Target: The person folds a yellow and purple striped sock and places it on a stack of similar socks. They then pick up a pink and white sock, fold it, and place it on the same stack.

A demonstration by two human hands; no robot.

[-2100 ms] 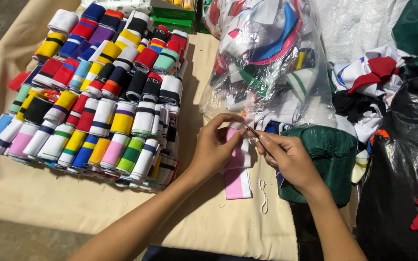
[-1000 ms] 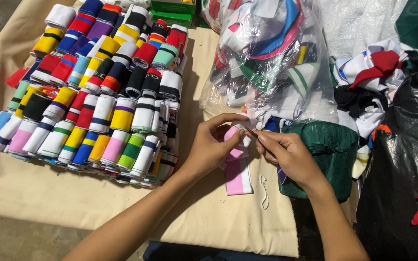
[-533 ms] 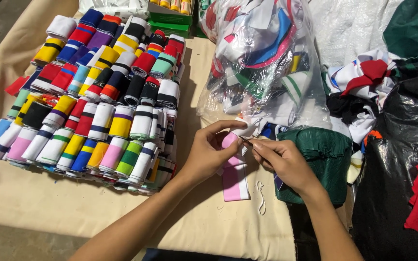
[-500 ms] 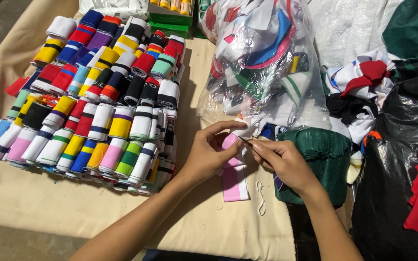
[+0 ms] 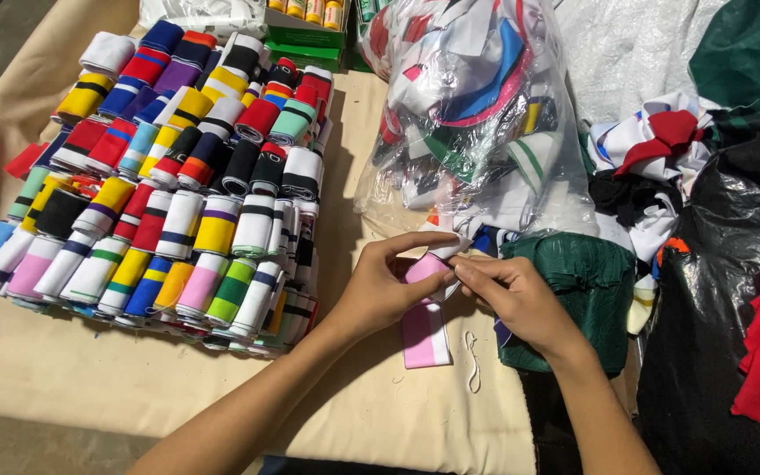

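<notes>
1. Head view: the pink and white fabric strip (image 5: pixel 425 327) hangs near the middle of the beige cloth (image 5: pixel 63 369). Its long axis runs near to far, top end raised.
2. The left hand (image 5: pixel 380 286) pinches its upper end, steadying it.
3. The right hand (image 5: pixel 521 299) pinches the same end, fingers narrow.
4. Rolled strips (image 5: pixel 169 176) lie left, the clear bag (image 5: pixel 477 114) far.

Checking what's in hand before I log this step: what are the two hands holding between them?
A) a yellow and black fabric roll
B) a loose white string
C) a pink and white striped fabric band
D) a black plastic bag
C: the left hand and the right hand both pinch the top end of the pink and white fabric band, whose lower end hangs down to the beige cloth; the white string lies untouched beside it.
</notes>
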